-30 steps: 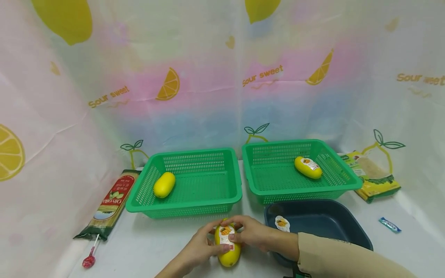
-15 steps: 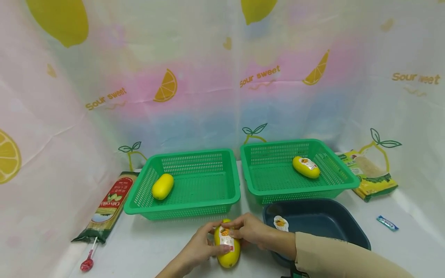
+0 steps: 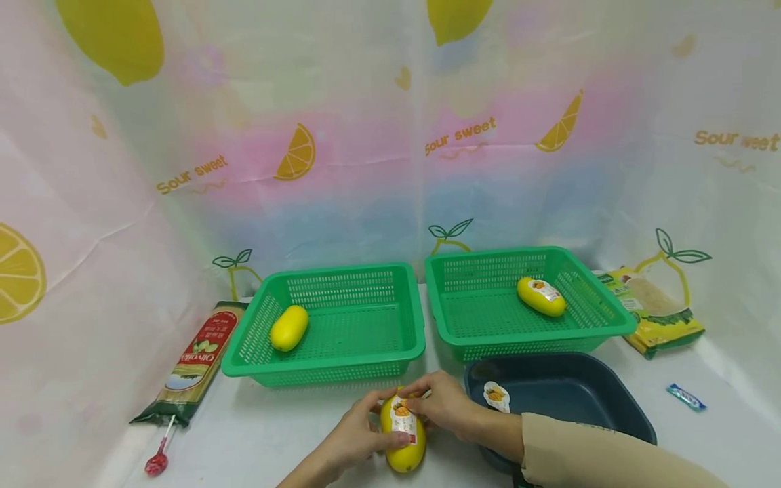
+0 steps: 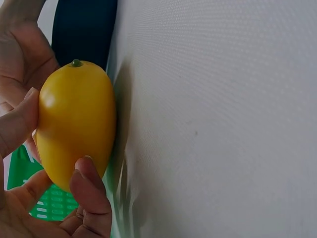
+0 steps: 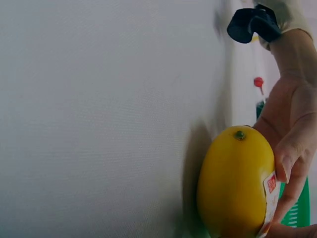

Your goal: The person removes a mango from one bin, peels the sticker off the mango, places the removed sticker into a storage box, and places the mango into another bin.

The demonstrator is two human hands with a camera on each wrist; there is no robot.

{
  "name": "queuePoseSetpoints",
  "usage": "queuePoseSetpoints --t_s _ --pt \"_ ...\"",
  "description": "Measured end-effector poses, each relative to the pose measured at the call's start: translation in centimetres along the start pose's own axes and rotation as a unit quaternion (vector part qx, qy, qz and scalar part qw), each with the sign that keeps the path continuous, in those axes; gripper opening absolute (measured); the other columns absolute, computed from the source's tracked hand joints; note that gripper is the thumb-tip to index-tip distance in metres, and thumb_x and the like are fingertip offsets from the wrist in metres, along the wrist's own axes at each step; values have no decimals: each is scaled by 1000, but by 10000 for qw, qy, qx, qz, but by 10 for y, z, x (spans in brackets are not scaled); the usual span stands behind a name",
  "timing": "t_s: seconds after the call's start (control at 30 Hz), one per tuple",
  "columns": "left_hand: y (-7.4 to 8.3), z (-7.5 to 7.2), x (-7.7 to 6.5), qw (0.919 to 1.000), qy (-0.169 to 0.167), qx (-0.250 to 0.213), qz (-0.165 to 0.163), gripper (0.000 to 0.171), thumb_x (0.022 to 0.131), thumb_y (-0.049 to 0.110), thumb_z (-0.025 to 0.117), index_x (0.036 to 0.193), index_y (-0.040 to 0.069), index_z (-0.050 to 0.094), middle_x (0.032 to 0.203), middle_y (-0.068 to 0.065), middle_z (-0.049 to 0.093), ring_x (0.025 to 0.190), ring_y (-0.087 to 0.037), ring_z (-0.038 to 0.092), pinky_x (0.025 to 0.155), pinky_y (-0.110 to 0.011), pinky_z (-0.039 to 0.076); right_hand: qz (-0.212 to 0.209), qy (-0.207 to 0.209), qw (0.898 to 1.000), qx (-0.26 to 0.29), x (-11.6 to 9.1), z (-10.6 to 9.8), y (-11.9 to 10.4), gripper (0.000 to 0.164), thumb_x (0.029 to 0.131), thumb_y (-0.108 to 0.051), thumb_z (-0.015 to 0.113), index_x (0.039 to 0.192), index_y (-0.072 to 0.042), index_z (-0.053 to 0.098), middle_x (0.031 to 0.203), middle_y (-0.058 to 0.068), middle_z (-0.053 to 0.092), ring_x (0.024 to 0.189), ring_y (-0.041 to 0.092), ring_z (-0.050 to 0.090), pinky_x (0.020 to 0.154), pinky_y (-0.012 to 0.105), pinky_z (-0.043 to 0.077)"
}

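A yellow melon [image 3: 407, 461] with a white fruit-picture sticker [image 3: 403, 421] along its top lies between both hands, close in front of the baskets. My left hand [image 3: 360, 432] grips its left side, the thumb over the sticker's lower end. From the right, my right hand [image 3: 448, 407] holds the melon's far end, with fingertips right at the sticker's upper edge. The left wrist view shows the green stem end of the melon [image 4: 77, 119] and fingers of both hands around it. In the right wrist view the melon [image 5: 233, 183] hides much of the right hand.
Two green baskets [image 3: 323, 375] [image 3: 537, 335] stand behind, one melon in each; the right one's melon [image 3: 540, 297] bears a sticker. A dark blue basin [image 3: 567, 390] has a loose sticker [image 3: 497, 396] at its left side. Around lie a pasta packet [image 3: 198, 359], lollipop [image 3: 156, 463], yellow packet [image 3: 662, 308] and wrapped candy [image 3: 686, 397].
The right fingertips have shifted slightly at the sticker's upper end. Both hands stay around the melon, and the head view has swayed a little.
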State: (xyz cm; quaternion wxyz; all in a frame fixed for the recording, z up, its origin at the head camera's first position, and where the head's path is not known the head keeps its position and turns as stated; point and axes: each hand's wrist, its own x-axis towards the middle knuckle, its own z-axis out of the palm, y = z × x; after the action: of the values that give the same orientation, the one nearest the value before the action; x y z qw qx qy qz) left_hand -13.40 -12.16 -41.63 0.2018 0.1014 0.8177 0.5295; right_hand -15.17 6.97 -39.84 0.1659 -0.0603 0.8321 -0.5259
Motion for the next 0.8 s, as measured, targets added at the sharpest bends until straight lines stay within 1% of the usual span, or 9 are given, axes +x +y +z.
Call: queuePoseSetpoints --t_s 0.1,0.17,0.27,0.5,0.67,0.8 --pt "0 1 1 10000 -1 11 16 78 77 27 85 143 9 47 117 -16 51 80 -21 54 65 -32 48 -177 73 9998 -46 -3 0 0 20 87 -6 72 107 -5 75 91 6 64 76 14 59 63 31 57" --pt "0 2 2 10000 8 34 20 78 77 27 85 143 9 47 117 -16 51 81 -21 53 65 -32 48 -252 62 9996 -81 -4 0 0 21 86 -7 73 107 -4 75 87 5 64 75 13 58 63 29 56" --pt "0 2 2 10000 23 74 63 78 77 27 85 143 9 47 116 -16 51 82 -21 53 65 -32 47 -312 51 9994 -157 -5 0 -1 22 85 -7 75 107 -4 74 83 4 65 74 13 58 62 27 55" --pt "0 3 3 9999 53 127 64 79 77 29 85 143 8 47 116 -16 52 86 -22 52 65 -32 46 -382 121 9988 -297 -5 1 -1 22 83 -6 75 106 -3 74 77 2 62 66 11 52 56 23 47" --pt "2 3 2 9999 63 113 19 78 77 27 85 142 8 47 113 -15 52 83 -22 52 64 -32 45 -294 59 9995 -137 -4 0 -2 24 82 -3 75 107 -1 72 76 4 63 64 11 53 57 25 49" --pt "3 4 3 9999 72 102 67 76 77 26 85 141 8 49 112 -14 52 86 -23 51 65 -31 44 -135 -12 9999 78 -3 -1 -2 26 82 0 75 107 0 70 79 6 62 67 13 55 60 27 52"
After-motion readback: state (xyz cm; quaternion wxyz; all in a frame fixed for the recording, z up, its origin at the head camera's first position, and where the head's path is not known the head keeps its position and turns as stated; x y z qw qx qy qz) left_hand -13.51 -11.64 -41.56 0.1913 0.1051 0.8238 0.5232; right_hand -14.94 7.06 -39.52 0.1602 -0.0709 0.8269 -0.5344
